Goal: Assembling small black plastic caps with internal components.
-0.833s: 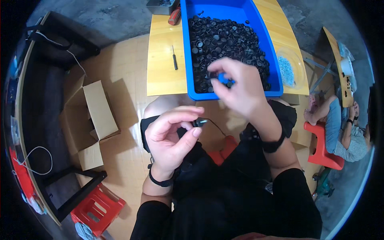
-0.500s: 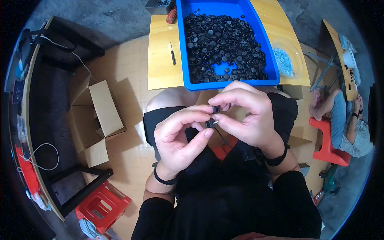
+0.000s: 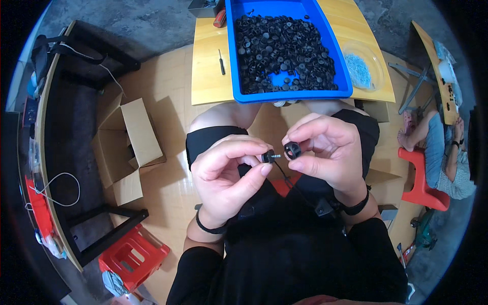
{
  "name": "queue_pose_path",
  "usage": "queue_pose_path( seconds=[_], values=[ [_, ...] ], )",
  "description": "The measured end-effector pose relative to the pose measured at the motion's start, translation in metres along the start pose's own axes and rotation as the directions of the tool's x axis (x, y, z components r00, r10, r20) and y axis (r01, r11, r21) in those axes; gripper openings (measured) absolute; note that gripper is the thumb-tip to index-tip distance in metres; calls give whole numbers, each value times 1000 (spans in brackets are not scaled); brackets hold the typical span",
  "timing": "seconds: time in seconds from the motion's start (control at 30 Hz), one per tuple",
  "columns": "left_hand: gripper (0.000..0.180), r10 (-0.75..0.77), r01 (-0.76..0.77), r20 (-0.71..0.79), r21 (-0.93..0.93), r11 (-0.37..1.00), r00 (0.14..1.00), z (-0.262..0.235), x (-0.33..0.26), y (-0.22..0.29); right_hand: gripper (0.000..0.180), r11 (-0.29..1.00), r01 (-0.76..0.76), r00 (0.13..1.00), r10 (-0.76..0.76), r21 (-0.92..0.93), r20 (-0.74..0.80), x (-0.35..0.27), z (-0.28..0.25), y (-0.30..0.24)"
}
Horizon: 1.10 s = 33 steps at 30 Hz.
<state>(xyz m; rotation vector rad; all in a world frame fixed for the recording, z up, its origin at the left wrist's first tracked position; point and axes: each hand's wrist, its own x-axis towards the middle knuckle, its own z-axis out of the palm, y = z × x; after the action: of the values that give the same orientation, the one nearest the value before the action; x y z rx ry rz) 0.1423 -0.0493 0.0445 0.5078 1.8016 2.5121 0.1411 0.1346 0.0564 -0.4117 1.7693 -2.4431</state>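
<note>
Above my lap, my left hand (image 3: 229, 170) pinches a small black knob (image 3: 267, 156) between thumb and fingers. A silvery screw (image 3: 276, 156) sticks out of it toward the right. Across a small gap, my right hand (image 3: 325, 150) grips a round black plastic cap (image 3: 292, 150), its hollow side showing. The two parts do not touch. Beyond my hands, a blue tray (image 3: 292, 97) on the wooden table holds a heap of small black plastic parts (image 3: 284, 51).
A small screwdriver (image 3: 221, 63) lies left of the tray; a clear dish of screws (image 3: 360, 71) stands right of it. On the floor at left are an open cardboard box (image 3: 140, 127) and a red stool (image 3: 134, 259). Another person (image 3: 445, 157) sits at far right.
My right hand has drawn back to the right with the black cap, away from the screw, turning its hollow side into view. My left hand keeps its hold on the knob.
</note>
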Motion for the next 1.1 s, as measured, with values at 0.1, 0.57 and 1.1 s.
queue_pose_path(
  seconds=[0.1,0.57,1.1],
  values=[
    [19,99,-101,21,140,985,995,4,1,5,30,999,28,999,-28,-15,22,-1,4,-2],
    [20,172,-193,95,302,934,980,7,2,14,28,998,62,996,-60,-26,68,-3,6,-2],
    [18,152,-173,91,332,927,984,4,4,10,29,991,71,995,-63,-110,77,-1,1,-3]
  ],
)
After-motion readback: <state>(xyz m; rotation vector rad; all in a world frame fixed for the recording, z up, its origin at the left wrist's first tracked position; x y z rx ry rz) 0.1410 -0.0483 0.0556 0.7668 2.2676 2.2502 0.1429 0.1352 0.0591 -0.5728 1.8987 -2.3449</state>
